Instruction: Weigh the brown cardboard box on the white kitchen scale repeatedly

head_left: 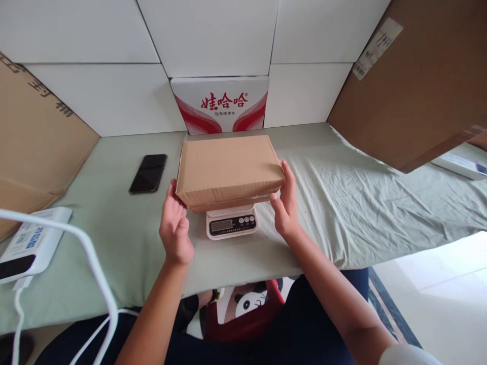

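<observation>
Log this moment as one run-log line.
left hand: at box's left edge | right hand: touching box's right end | box: on scale | phone: left, on cloth

Box [228,170] seemingly atop scale [231,225]

Looked like a makeshift packing/shipping corner in a home, not a proper workshop. Table [342,203] was covered with a wrinkled pale green cloth, white boards walled in its back edge. Large cardboard sheets [414,81] leaned at the left and right ends, one with a shipping label. Small digital scale [231,223] sat near the front edge, a printed water carton [220,104] at the back. Tiled floor, patterned rug [384,304] below.
</observation>
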Demonstrator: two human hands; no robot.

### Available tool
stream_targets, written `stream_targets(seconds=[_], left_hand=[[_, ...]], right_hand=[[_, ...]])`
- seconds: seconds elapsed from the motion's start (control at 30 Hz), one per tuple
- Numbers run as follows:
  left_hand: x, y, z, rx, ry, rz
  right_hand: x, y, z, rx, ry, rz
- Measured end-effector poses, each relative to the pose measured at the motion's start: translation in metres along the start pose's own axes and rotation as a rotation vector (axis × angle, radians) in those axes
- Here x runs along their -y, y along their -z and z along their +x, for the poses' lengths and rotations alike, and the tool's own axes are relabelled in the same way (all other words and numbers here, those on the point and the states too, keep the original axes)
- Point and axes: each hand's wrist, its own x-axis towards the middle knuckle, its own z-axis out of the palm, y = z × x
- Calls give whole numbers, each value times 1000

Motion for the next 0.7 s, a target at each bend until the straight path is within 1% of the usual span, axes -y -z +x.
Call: stream_targets(seconds=[0.2,0.3,0.4,0.53,0.6,0.63,0.7], left_hand=[[0,-2,-1,1,51,-35],[-6,-4,1,-10,61,-32],[-20,-8,11,0,12,-55],[-39,-16,41,43,-116,-65],[-36,-20,61,67,-173,-60],[-29,-22,71,69,-200,-70],[-5,-25,89,77,-214,-129]], right_hand=[[-5,-2,0,41,-54,58],[-2,0,5,52,-78,99],[11,5,20,29,-58,113],[30,9,56,-34,11,169],[27,4,77,-85,59,204],[21,0,87,-108,85,214],[0,-13,101,-143,129,229]])
